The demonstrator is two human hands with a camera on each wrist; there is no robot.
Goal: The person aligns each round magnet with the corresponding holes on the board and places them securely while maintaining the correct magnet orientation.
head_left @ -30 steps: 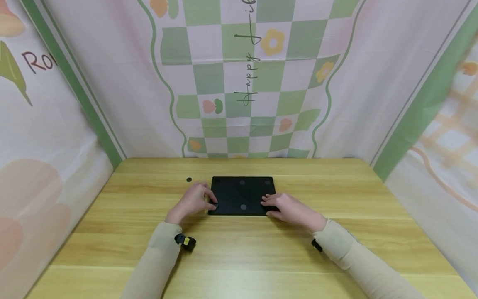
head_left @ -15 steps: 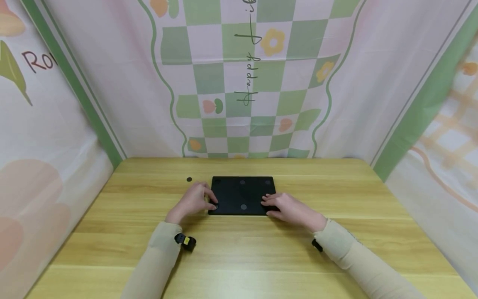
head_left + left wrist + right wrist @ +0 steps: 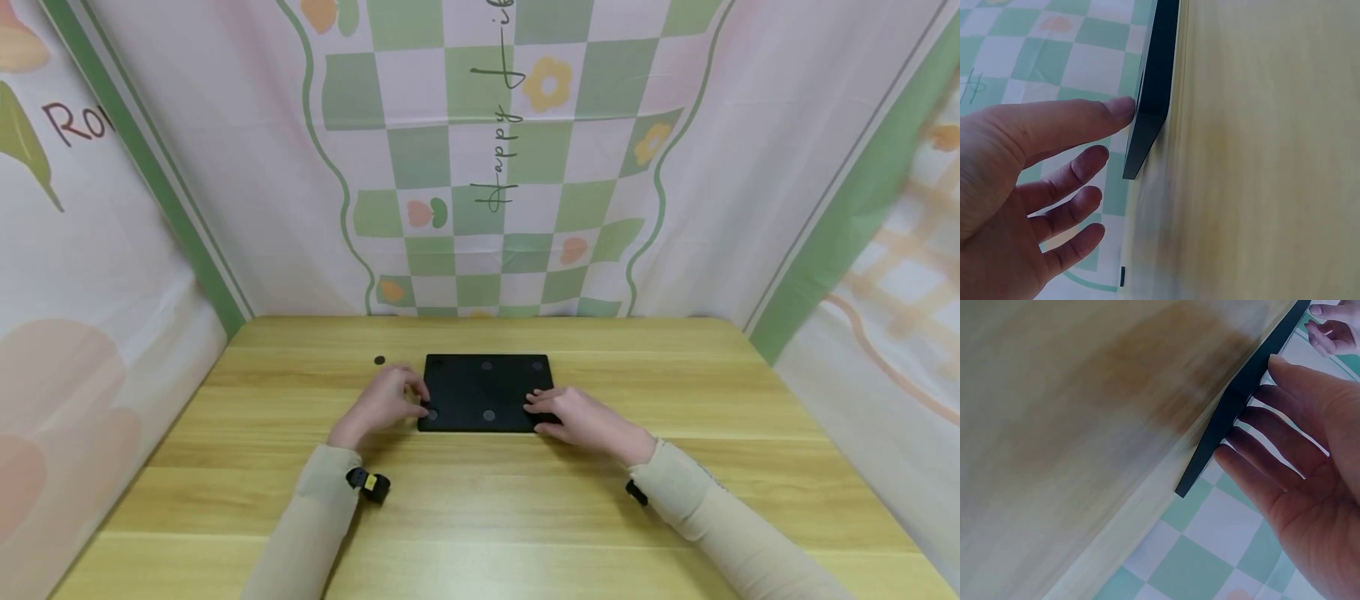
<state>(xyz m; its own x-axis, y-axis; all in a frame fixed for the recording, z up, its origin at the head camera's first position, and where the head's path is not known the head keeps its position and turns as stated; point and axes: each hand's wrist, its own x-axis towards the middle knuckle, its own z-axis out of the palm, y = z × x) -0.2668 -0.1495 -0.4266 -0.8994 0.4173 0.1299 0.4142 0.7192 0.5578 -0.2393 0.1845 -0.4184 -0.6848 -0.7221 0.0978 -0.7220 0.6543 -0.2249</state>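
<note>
A thin black rectangular board (image 3: 483, 383) lies flat on the wooden table. Small grey discs sit on its face, among them a front-left disc (image 3: 431, 414) and a front-middle disc (image 3: 489, 415). My left hand (image 3: 380, 398) is at the board's left edge, its thumb tip (image 3: 1121, 106) at the top edge beside the front-left disc. Its other fingers are apart and loosely bent, with nothing between them. My right hand (image 3: 581, 419) rests its fingertips on the board's right side, and the front-right corner is hidden beneath it.
A loose dark disc (image 3: 379, 360) lies on the wooden table (image 3: 480, 517), left of the board near its back corner. A round dark spot (image 3: 437, 364) marks the board's back-left corner. Printed fabric (image 3: 480, 167) hangs behind the table and at both sides.
My left hand has drawn back slightly to the left, with its fingers coming off the front-left disc, which now shows more fully. The right hand and the board stay in place.
</note>
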